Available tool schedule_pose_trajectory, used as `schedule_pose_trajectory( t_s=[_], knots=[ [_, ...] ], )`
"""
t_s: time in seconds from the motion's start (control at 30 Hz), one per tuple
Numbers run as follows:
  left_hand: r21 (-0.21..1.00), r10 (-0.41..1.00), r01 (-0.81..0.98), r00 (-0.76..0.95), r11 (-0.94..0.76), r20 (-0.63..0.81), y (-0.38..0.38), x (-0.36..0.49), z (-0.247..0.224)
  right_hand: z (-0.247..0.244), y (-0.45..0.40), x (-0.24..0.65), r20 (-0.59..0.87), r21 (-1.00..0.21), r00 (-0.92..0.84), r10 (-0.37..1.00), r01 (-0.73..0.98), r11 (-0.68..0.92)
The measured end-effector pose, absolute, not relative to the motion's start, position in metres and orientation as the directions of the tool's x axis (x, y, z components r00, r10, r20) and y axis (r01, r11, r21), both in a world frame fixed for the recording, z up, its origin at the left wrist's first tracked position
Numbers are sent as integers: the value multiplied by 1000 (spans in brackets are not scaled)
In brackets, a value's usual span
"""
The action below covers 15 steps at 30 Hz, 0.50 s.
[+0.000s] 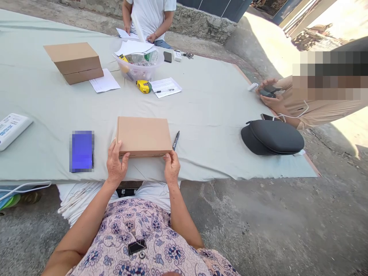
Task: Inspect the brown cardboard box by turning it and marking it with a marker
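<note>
Flat kraft cardboard box (143, 136), plain brown, closed, clean rectangular edges, no print or label visible on top, lying flat near the front edge of the surface (207, 122), which is covered with a pale green, slightly creased cloth. Both hands are narrow on the box's near edge, holding it: left hand (117, 163) at the near-left corner, right hand (171, 167) pinching toward the near-right corner. A black pen (176, 140) lies just beside the box's right side. Left of the box is a phone-sized object (82, 151), pixelated so can't tell what it is, and further left at the edge a white power bank (11, 131). Further across are two stacked cardboard boxes (73, 62) on a white paper sheet's edge, a clear plastic tub (138, 71) holding papers and a bottle, a yellow tape measure (143, 86), and a printed sheet (166, 87) with a pen on it. On the right sits a black zip case (272, 137) with a smartphone (271, 117) just behind it. A co-worker's hands (270, 94) at the right edge hold a small dark object, well apart from the box. Another person in a white T-shirt (149, 15) sits at the far side.
</note>
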<state>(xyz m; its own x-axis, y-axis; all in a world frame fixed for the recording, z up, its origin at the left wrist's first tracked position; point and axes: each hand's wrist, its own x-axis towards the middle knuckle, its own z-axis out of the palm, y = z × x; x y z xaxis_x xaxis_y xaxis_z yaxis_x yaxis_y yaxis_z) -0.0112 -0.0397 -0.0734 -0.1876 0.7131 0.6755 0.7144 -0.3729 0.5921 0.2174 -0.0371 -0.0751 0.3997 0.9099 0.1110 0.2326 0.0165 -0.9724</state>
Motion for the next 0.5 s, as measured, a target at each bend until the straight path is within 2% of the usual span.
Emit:
schedule_pose_trajectory(
  t_s=[0.2, 0.5],
  knots=[
    [802, 814, 545, -335, -243, 475, -44, -24, -78, -78, -41, 221, 138, -942, 372, 918, 335, 6],
    [878, 858, 438, -359, -193, 368, -46, -28, -71, -85, -41, 221, 191, -906, 338, 922, 422, 33]
  ],
)
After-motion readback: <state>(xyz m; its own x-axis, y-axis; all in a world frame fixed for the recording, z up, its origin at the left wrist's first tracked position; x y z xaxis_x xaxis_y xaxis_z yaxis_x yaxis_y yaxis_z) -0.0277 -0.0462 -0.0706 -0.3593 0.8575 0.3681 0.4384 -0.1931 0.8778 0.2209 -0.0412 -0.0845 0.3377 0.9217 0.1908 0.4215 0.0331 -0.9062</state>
